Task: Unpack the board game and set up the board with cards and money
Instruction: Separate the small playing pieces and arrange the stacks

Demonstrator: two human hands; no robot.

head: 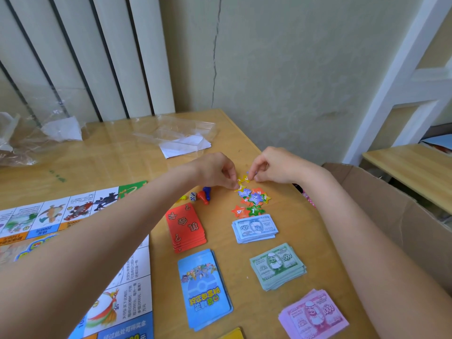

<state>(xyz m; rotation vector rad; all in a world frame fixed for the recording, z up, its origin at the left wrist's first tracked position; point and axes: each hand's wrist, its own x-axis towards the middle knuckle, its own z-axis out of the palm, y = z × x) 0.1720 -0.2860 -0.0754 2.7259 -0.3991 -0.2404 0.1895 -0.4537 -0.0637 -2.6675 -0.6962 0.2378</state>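
Bare wooden tabletop [117, 155] lies open ahead of my left arm, up to the crumpled clear plastic wrap [181, 133]. To my right the open brown cardboard box [391, 206] walls off the table edge. Between the red card stack [186, 227] and the blue banknote stack [254, 228] runs a narrow bare lane; the printed paper game board [73, 236] fills the left side

Head view, downward over table [244, 133]
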